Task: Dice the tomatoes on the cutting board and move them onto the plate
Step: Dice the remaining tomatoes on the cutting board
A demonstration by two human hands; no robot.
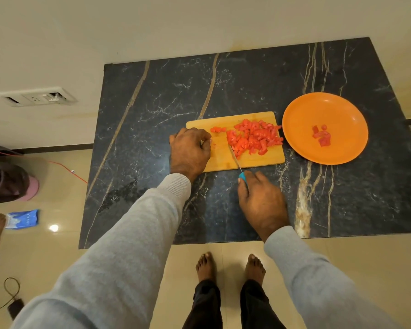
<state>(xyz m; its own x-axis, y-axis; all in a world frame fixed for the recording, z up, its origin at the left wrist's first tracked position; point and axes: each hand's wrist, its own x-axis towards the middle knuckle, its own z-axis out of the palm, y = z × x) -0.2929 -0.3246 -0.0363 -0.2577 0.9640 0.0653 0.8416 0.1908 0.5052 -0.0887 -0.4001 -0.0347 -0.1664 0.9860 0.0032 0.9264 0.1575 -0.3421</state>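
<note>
A wooden cutting board (266,160) lies on the dark marble table. A heap of diced red tomato (254,136) covers its right half, and a few loose bits (217,129) lie near its far left. My left hand (190,150) rests curled on the board's left end; whether it holds anything is hidden. My right hand (261,203) grips the blue handle of a small knife (235,159), whose blade tip touches the left edge of the heap. To the right of the board stands an orange plate (299,122) with a few tomato pieces (321,136) on it.
The dark marble table (152,115) stands against a cream wall. Its near edge runs just above my bare feet (230,267). A dark bin (7,181), a red cable and a blue packet (22,218) lie on the tiled floor at the left.
</note>
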